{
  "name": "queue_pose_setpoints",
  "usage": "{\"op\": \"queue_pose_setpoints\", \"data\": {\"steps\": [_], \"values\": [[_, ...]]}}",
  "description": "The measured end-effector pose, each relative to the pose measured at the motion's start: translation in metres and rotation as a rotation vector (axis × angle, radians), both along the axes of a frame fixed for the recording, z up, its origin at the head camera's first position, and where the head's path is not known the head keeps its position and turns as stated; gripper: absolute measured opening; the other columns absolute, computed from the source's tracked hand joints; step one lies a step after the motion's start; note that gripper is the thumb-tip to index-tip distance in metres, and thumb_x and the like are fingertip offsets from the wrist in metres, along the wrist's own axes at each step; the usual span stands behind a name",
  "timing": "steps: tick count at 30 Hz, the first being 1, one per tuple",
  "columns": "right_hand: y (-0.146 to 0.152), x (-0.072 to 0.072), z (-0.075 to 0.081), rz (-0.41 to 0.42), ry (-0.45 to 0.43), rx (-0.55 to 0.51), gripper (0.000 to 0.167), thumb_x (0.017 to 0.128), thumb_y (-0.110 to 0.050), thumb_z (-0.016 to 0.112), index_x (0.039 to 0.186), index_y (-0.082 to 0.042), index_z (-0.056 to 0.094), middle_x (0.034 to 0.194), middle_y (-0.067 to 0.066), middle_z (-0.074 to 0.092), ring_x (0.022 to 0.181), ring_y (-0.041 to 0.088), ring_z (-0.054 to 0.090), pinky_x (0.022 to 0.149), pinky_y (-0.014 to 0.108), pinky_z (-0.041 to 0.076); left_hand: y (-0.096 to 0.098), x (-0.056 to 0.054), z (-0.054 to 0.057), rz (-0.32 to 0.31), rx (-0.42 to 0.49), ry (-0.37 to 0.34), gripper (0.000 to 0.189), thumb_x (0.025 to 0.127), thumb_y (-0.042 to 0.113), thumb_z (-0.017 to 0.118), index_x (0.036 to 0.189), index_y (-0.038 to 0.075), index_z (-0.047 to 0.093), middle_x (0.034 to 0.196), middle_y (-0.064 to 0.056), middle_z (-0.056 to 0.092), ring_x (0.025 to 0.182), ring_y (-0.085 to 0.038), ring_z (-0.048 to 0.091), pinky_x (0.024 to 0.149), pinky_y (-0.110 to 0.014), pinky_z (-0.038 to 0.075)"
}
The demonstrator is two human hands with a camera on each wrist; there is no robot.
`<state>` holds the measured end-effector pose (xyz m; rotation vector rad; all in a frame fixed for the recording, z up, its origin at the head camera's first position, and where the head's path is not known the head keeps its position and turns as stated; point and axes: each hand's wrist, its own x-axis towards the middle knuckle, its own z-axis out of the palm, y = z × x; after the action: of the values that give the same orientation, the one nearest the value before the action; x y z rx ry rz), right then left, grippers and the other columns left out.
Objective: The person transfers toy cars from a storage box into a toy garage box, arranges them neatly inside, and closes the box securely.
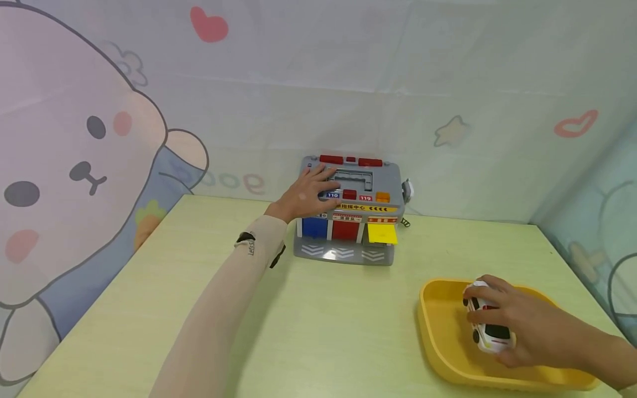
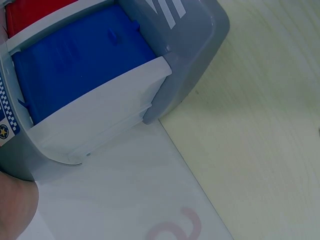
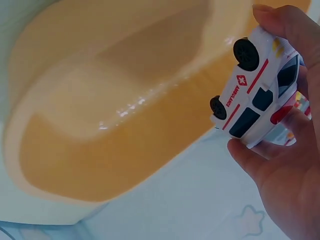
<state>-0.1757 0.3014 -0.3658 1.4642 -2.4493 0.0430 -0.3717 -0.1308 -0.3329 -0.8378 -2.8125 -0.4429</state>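
A grey toy garage (image 1: 348, 213) with blue, red and yellow doors stands at the back of the table. My left hand (image 1: 307, 190) lies flat on its roof, fingers straight. In the left wrist view the blue door (image 2: 80, 60) and the garage's grey corner (image 2: 192, 55) fill the frame. My right hand (image 1: 502, 323) grips a white toy ambulance (image 1: 487, 323) over the yellow tray (image 1: 438, 331) at the front right. The right wrist view shows the ambulance (image 3: 260, 90) held between thumb and fingers above the tray (image 3: 100, 135).
The pale green table (image 1: 323, 320) is bordered by cartoon-printed fabric walls at the back and both sides. The garage's yellow door (image 1: 382, 233) hangs open over its front ramp. A small white part (image 1: 408, 190) sticks out on the garage's right side.
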Motion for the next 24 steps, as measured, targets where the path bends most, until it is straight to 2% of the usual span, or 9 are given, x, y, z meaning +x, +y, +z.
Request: {"op": "queue_pose_setpoints", "data": {"steps": [5, 13, 24], "values": [[-0.008, 0.003, 0.014, 0.001, -0.016, -0.023, 0.063, 0.049, -0.028, 0.091, 0.105, -0.038, 0.065, 0.124, -0.008, 0.055, 0.111, 0.014, 0.042, 0.065, 0.021, 0.052, 0.0, 0.0, 0.001, -0.001, -0.001, -0.002, 0.058, 0.096, 0.048, 0.054, 0.146, 0.019, 0.054, 0.166, -0.003, 0.026, 0.157, -0.026, 0.011, 0.128, -0.047, 0.003], [-0.026, 0.004, 0.038, 0.001, 0.012, -0.006, 0.059, 0.053, -0.027, 0.088, 0.106, -0.038, 0.065, 0.124, -0.007, 0.057, 0.112, 0.017, 0.044, 0.066, 0.026, 0.055, 0.001, -0.001, 0.0, -0.007, 0.006, -0.011, 0.058, 0.097, 0.049, 0.054, 0.146, 0.019, 0.054, 0.166, -0.003, 0.026, 0.158, -0.026, 0.01, 0.128, -0.047, 0.002], [-0.063, 0.004, 0.058, -0.014, -0.028, 0.068, 0.049, 0.062, -0.031, 0.084, 0.108, -0.036, 0.068, 0.128, -0.007, 0.057, 0.116, 0.018, 0.047, 0.077, 0.033, 0.057, -0.001, 0.001, 0.0, -0.017, 0.018, -0.011, 0.057, 0.097, 0.048, 0.054, 0.144, 0.017, 0.056, 0.166, -0.003, 0.025, 0.158, -0.026, 0.01, 0.128, -0.046, 0.001]]}}
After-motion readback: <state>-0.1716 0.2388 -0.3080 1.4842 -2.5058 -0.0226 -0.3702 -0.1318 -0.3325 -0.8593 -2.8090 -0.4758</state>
